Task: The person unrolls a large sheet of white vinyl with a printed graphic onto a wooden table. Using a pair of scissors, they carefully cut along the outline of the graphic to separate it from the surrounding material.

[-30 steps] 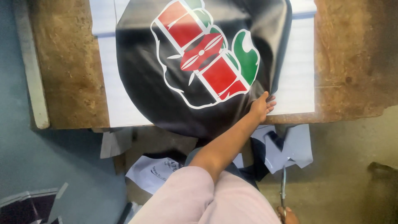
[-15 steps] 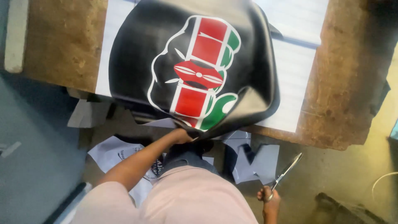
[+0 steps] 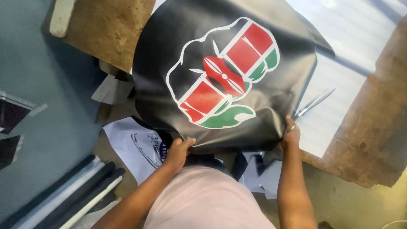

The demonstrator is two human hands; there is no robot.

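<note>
two hands are on the work. my left hand (image 3: 177, 152) has its grip clamped on the near edge of the black vinyl sheet (image 3: 169, 55), thumb on top and fingers tucked under. my right hand (image 3: 291, 135) pinches the same edge further along, and it is also closed around the handles of the scissors (image 3: 314, 101), whose blades point up and away from that grip, over the white backing sheet (image 3: 335, 106). whether the blades are apart or together i cannot tell at this angle.

the sheet lies spread on the brown desk (image 3: 114, 29), its near rim hanging off toward me between my two grips. the printed fist design (image 3: 224, 76) in red, green and white sits whole, beyond both hands. the outline looks already rounded, so i judge most of the cutting done, with the near edge between my hands left to trim or check. paper offcuts (image 3: 131, 146) lie on the floor below my left grip, and rolled material (image 3: 72, 191) lies further left of it.
</note>
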